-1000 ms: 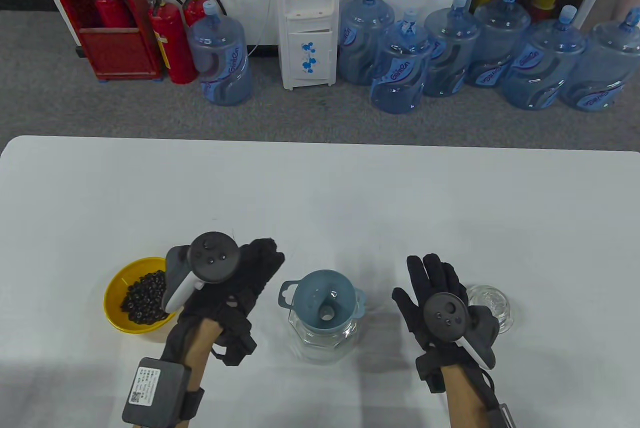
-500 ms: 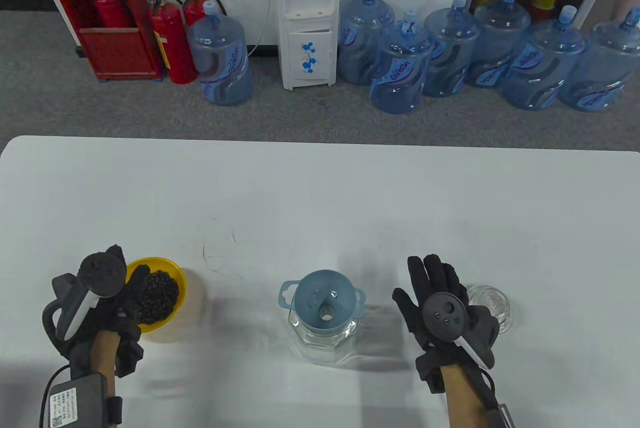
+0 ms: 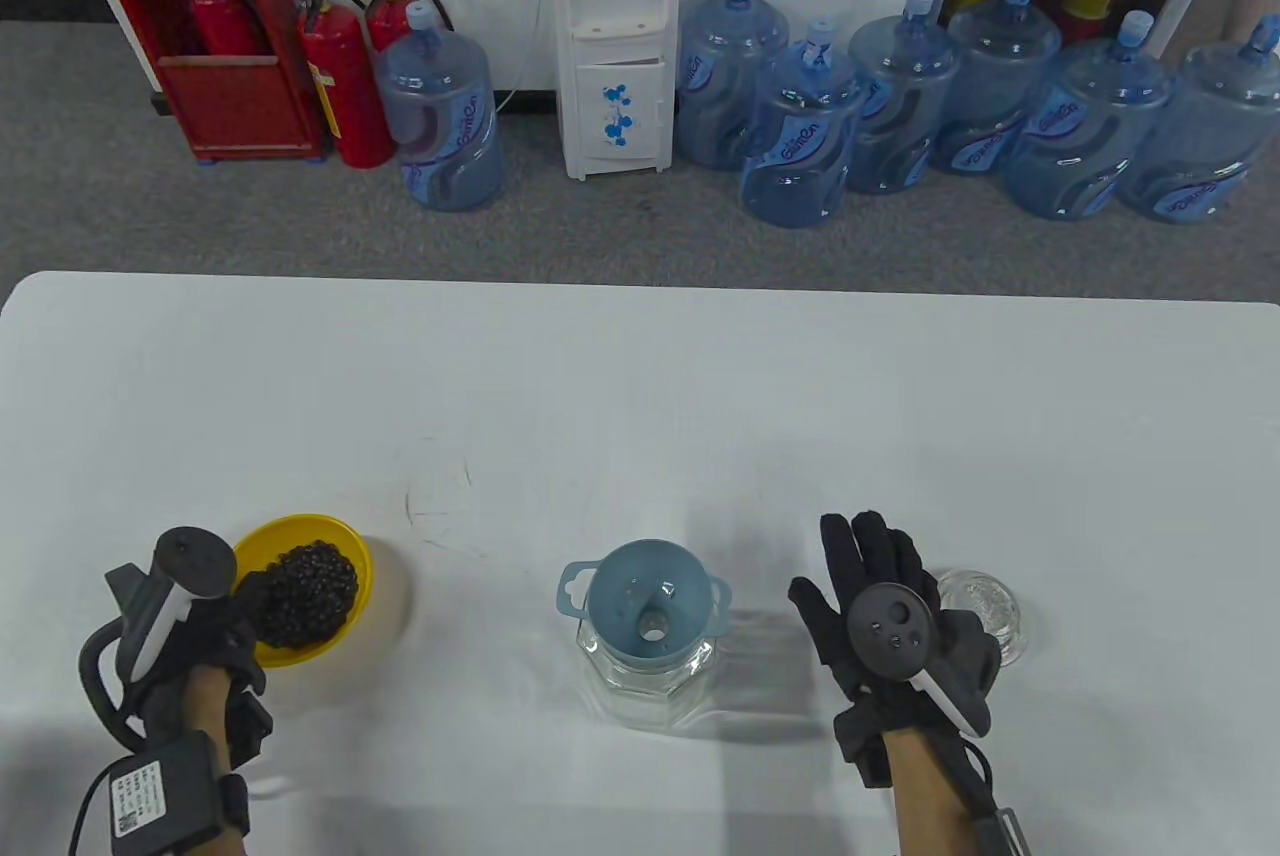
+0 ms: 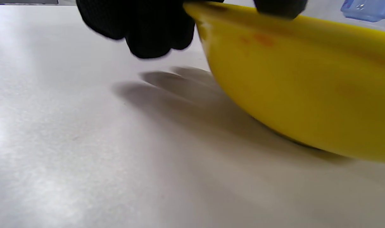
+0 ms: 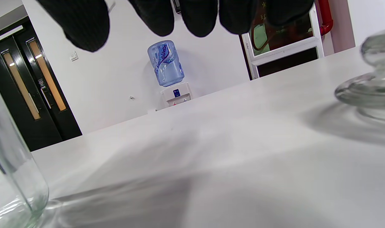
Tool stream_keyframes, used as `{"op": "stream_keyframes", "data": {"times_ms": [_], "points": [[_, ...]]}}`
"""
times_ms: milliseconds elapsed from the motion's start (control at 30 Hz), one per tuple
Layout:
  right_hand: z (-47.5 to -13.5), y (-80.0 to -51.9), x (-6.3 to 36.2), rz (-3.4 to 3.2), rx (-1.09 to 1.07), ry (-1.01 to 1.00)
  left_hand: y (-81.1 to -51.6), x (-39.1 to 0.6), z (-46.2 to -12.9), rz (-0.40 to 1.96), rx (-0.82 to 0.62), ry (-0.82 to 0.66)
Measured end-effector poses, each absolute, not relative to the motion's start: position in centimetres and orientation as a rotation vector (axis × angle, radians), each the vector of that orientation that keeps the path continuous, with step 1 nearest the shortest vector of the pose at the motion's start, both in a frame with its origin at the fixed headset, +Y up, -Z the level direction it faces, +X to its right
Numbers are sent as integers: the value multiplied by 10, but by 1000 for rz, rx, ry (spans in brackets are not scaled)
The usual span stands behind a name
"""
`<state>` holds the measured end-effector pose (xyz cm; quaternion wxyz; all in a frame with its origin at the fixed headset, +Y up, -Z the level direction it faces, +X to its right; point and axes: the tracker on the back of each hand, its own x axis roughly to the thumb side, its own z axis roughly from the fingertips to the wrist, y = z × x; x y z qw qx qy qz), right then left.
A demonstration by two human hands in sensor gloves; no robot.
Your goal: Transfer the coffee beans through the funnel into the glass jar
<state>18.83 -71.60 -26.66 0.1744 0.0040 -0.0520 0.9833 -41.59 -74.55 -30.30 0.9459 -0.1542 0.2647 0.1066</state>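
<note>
A yellow bowl [image 3: 345, 564] full of coffee beans [image 3: 305, 586] is at the front left. My left hand [image 3: 243, 599] grips its left rim, thumb [image 4: 281, 8] over the edge and fingers [image 4: 154, 31] outside; the bowl [image 4: 293, 91] looks tilted and slightly raised. A blue funnel [image 3: 650, 596] sits in the mouth of the clear glass jar [image 3: 650, 691] at the front centre. My right hand [image 3: 865, 561] lies open and empty, palm down, between the jar and a glass lid [image 3: 985, 608].
In the right wrist view the jar [image 5: 12, 180] is at the left and the lid [image 5: 369, 88] at the right, with my fingers [image 5: 198, 15] hanging above bare table. Water bottles and fire extinguishers stand on the floor beyond the table's far edge.
My left hand moved from over the bowl's right side to its left side and took hold of the rim. The bowl shifted slightly right and tipped. The right hand stayed put.
</note>
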Motion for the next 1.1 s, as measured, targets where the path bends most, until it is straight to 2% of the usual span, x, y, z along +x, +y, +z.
{"op": "stream_keyframes", "data": {"times_ms": [133, 200, 333, 533, 767, 1100], "points": [[-267, -716, 189, 2788, 10, -146, -747, -419, -304, 203, -319, 573], [-267, -716, 189, 2788, 9, -147, -748, -420, -305, 214, -377, 572], [-267, -716, 189, 2786, 9, -146, -746, -420, -305, 206, -369, 580], [-267, -716, 189, 2785, 11, -139, -743, -420, -302, 377, -402, 561], [-267, -717, 189, 2775, 16, -144, -722, -397, -304, 375, -318, 504], [-268, -717, 190, 2767, 16, -143, -679, -343, -311, 593, -237, 347]]}}
